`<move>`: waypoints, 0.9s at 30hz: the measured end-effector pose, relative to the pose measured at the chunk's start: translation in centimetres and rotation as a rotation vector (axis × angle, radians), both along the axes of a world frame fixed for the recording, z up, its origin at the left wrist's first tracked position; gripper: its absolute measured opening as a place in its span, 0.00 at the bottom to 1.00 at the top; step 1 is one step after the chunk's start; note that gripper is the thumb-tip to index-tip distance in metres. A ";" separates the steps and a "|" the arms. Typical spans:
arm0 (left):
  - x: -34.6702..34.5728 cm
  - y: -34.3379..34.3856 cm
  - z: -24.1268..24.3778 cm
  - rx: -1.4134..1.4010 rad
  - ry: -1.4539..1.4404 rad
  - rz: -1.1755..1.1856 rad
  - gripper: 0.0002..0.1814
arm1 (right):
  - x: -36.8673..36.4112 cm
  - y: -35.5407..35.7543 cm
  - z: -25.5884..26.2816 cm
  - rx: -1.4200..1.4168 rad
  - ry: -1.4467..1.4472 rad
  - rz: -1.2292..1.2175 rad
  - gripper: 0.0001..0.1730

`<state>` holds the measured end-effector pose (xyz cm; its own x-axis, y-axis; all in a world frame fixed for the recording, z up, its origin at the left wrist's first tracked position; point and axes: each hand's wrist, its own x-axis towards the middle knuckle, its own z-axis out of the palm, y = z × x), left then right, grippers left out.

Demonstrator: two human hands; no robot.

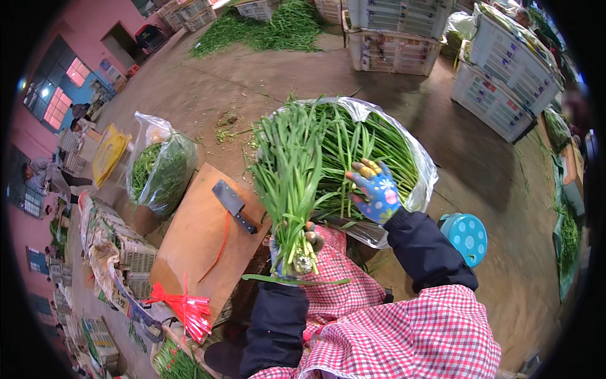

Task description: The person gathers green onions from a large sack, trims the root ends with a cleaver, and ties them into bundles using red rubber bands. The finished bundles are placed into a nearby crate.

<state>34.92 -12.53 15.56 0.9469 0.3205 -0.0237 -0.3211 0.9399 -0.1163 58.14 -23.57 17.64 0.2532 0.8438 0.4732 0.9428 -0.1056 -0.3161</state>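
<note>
My left hand (310, 237), in a stained glove, grips a thick bunch of leafy green stalks (291, 175) near their pale root ends. The leaves point away from me, and the bunch hides most of that hand. A single green leaf (303, 281) lies across my left wrist. My right hand (378, 192), in a blue flowered glove with yellowed fingertips, is spread over a large heap of similar greens (378, 142). Its fingertips are close to a few upright stalks (346, 156); whether they touch is unclear. Clear plastic sheeting (428, 184) wraps the heap.
On a brown board (189, 241) at left lie a cleaver (233, 203) and red ties (187, 308). A bag of greens (163, 166) stands beyond it. A blue stool (464, 239) is at right. Stacked crates (397, 52) and a pile of greens (265, 28) stand farther off. People (42, 173) are at far left.
</note>
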 end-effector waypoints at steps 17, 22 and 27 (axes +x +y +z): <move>-7.7 1.4 13.5 0.364 0.010 0.294 0.23 | 0.4 5.6 -10.3 -0.154 -0.142 0.002 0.45; -9.2 3.2 13.8 0.551 0.119 0.375 0.24 | 1.3 5.3 -8.9 -0.346 -0.131 -0.019 0.51; -11.1 4.9 9.8 0.621 0.150 0.370 0.21 | 0.0 2.1 -0.1 -0.168 -0.141 -0.008 0.55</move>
<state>23.81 -7.68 25.31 0.7750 0.6151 0.1450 -0.6005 0.6453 0.4722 58.10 -21.49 17.52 0.2018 0.9117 0.3577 0.9753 -0.1536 -0.1587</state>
